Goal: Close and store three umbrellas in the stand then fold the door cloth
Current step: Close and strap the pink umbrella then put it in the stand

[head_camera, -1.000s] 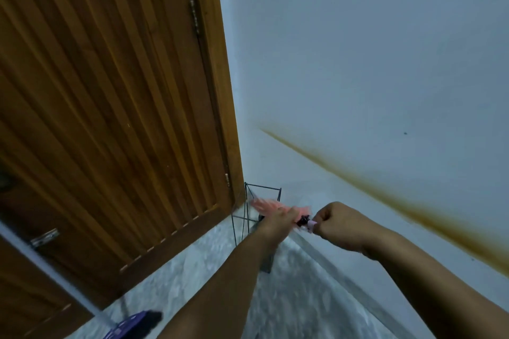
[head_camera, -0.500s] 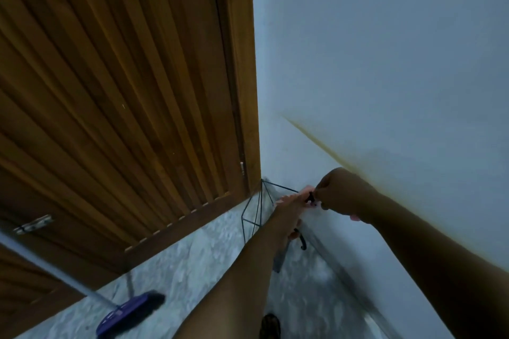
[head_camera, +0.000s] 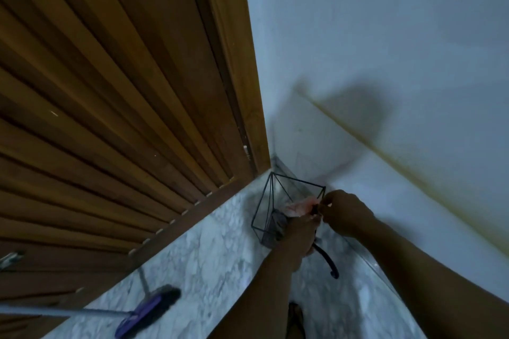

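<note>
1. Wooden door [head_camera: 110, 107] filling the left; pale wall [head_camera: 385, 49] on the right; marble floor [head_camera: 209, 261] below, meeting in a corner.
2. Purple broom [head_camera: 146, 308] lying on the floor at lower left, well apart from the corner.
3. Black wire stand [head_camera: 271, 201] set in that corner, mouth tipped toward the camera, something grey already inside near its front edge.
4. Pink umbrella [head_camera: 298, 208] at the stand's mouth, folded; long axis running from the stand's interior back toward the body, far end inside the wire frame, near end at the hands.
5. Dark curved handle [head_camera: 329, 261] hanging below the hands, outside the stand; unclear which umbrella it belongs to.
6. Left hand [head_camera: 298, 234] wrapped round the pink bundle from below, fingers curled, directly in line with the stand opening and nearer to it.
7. Right hand [head_camera: 343, 215] just beside, toward the wall, fingertips pinched on the umbrella's near end by a small dark part.
8. Likely next: push along that axis, down into the stand, then release.
</note>
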